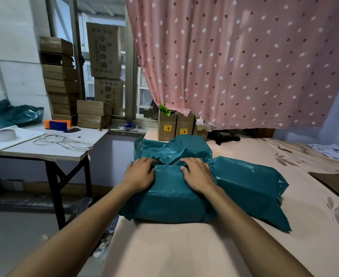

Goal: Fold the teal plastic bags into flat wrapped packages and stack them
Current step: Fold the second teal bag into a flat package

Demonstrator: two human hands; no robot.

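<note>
Setting: a room in a home used as a small packing and shipping workspace. Landmark: the window. Left of the window, a stack of flat cardboard boxes against the white wall; in front of it, larger printed cartons. Right of the window, a pink dotted curtain. Below and left, a folding table bearing a tape roll and coiled white cord. Below and right, a bed-like surface under a floral sheet, probably a mattress, carrying teal wrapped packages.
</note>
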